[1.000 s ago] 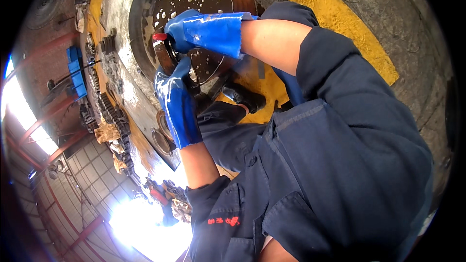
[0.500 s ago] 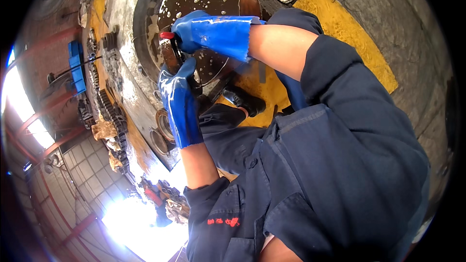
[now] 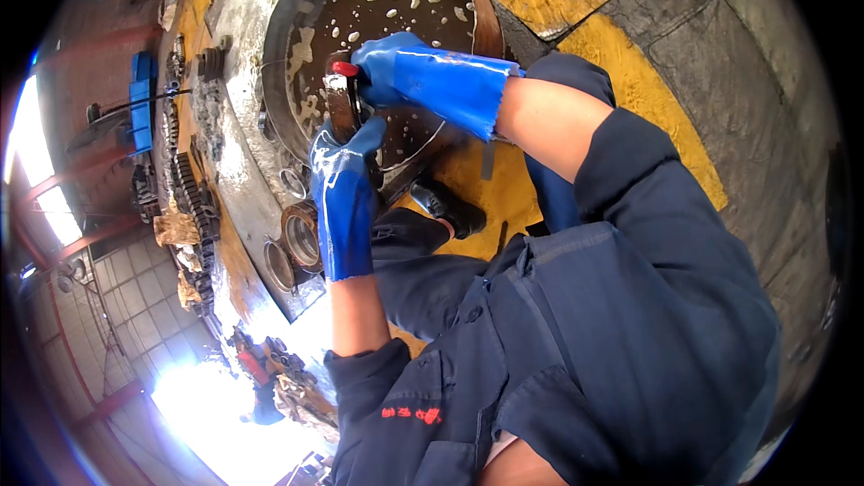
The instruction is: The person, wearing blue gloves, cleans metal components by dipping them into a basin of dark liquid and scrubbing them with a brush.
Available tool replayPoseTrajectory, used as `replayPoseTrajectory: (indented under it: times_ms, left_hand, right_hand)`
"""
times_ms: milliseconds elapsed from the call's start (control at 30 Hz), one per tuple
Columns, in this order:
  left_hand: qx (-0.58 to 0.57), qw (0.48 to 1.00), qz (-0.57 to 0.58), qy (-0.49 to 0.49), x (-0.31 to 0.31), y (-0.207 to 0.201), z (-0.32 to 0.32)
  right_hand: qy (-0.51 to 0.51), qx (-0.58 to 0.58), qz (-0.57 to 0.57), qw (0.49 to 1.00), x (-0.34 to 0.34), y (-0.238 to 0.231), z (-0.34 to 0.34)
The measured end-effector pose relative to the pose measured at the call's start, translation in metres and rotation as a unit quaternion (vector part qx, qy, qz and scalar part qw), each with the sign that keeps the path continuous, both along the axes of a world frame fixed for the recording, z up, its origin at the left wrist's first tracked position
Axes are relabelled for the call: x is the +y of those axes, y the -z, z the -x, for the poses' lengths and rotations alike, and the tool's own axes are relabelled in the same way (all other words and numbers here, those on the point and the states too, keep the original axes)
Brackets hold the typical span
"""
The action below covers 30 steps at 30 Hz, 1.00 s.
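Observation:
Both my hands wear long blue rubber gloves and are over a round tub (image 3: 281, 63) of dark liquid with white foam patches. My left hand (image 3: 344, 160) is closed around the lower end of a brownish, wet-looking metal piece (image 3: 341, 115), thumb against its side. My right hand (image 3: 385, 70) is closed beside the upper end of that piece. From its fist sticks out the red end (image 3: 344, 68) of something, perhaps a tool; the rest of it is hidden by the glove. The far side of the metal piece does not show.
Metal rings, one thick (image 3: 301, 236) and one thin (image 3: 278, 265), lie on the worktop left of my left forearm. Rows of dark metal parts (image 3: 196, 193) line its far left edge, near a blue object (image 3: 141, 103). My shoe (image 3: 450, 207) rests on yellow flooring (image 3: 490, 175).
The whole view has shifted, so tub and hands appear further right and lower. Both hands keep their grip on the metal piece and the red-ended thing, with little movement against the tub.

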<state>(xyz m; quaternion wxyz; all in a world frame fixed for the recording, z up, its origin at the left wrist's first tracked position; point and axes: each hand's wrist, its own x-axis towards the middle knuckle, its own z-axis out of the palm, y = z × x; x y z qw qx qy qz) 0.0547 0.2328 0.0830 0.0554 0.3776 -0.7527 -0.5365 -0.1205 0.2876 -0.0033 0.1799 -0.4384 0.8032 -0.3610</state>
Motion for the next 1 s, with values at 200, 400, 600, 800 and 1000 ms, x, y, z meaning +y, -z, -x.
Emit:
replayPoseTrajectory:
  times_ms: [200, 400, 600, 800, 1000]
  left_hand:
    - [-0.054, 0.991, -0.017, 0.122, -0.045, -0.03, 0.004]
    - [-0.113, 0.969, -0.004, 0.221, -0.136, -0.027, -0.005]
    - [-0.232, 0.909, 0.193, 0.288, -0.19, -0.109, -0.069]
    - [-0.322, 0.939, 0.116, -0.003, -0.266, -0.121, -0.161]
    - [-0.221, 0.955, 0.192, -0.04, -0.349, -0.051, -0.241]
  right_hand:
    - [0.01, 0.05, 0.004, 0.999, 0.002, 0.002, -0.005]
    - [0.01, 0.046, 0.219, 0.975, 0.001, 0.001, -0.03]
    - [-0.064, -0.135, 0.191, 0.97, -0.017, -0.007, -0.04]
    - [0.039, -0.095, 0.148, 0.984, -0.035, 0.022, -0.035]
    - [0.02, -0.056, 0.174, 0.983, -0.034, 0.036, -0.046]
